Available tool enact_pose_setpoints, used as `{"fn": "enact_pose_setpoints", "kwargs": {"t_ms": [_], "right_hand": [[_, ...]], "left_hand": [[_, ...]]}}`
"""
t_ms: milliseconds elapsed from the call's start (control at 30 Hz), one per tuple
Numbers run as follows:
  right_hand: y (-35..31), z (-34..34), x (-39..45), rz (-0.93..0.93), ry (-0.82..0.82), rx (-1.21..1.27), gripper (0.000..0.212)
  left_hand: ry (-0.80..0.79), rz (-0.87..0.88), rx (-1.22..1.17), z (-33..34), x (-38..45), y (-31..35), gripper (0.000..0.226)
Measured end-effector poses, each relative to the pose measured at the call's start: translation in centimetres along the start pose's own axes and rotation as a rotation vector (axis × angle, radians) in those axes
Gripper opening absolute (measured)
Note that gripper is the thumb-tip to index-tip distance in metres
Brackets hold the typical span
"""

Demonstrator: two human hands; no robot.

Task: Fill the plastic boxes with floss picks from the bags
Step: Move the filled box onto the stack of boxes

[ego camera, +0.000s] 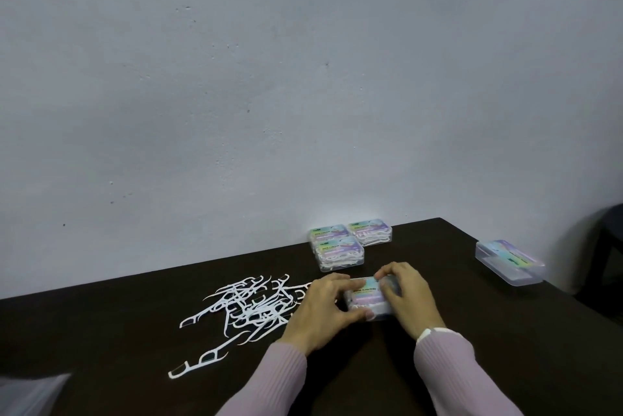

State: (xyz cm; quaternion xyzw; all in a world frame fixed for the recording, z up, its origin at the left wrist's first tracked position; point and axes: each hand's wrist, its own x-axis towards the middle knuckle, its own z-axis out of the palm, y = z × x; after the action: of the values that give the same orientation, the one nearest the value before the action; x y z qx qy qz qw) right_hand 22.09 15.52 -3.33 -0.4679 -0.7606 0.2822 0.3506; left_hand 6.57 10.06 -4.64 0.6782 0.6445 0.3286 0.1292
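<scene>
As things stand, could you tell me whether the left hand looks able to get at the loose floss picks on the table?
Probably yes. The left hand grips the box together with the right hand, but the loose floss picks lie right beside it on the table with nothing between; it would only need to let go.

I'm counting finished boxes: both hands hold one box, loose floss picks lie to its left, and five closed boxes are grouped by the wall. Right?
Not quite: the head view shows three closed boxes by the wall, not five. The rest holds: the left hand and right hand hold one box, with loose floss picks to its left.
</scene>
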Motion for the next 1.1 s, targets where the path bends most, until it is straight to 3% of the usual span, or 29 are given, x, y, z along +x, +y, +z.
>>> {"fn": "enact_pose_setpoints", "kwargs": {"t_ms": [133, 333, 467, 600, 900, 1100], "right_hand": [[-0.8, 0.7, -0.6, -0.099, 0.039, -0.123, 0.025], [-1.8, 0.4, -0.5, 0.28, 0.177, 0.268, 0.042], [-1.1, -0.4, 0.5, 0.511, 0.137, 0.481, 0.034], [-0.5, -0.8, 1.8, 0.539, 0.154, 0.744, 0.029], [2.6, 0.0, 5.4, 0.517, 0.399, 0.554, 0.038], [3.2, 0.4, 8.0, 0.469, 0.346, 0.272, 0.056]], "left_hand": [[0.138, 0.033, -0.042, 0.1, 0.1, 0.0, 0.048], [0.222, 0.028, -0.143, 0.1, 0.5, 0.4, 0.046], [0.304, 0.031, -0.219, 0.6, 1.0, 1.4, 0.042], [0.285, 0.022, -0.24, 1.2, 1.6, 2.0, 0.046], [0.264, 0.06, -0.093, -0.3, 3.3, 1.1, 0.036], [0.281, 0.007, -0.12, -1.5, 4.8, -0.7, 0.033]]}}
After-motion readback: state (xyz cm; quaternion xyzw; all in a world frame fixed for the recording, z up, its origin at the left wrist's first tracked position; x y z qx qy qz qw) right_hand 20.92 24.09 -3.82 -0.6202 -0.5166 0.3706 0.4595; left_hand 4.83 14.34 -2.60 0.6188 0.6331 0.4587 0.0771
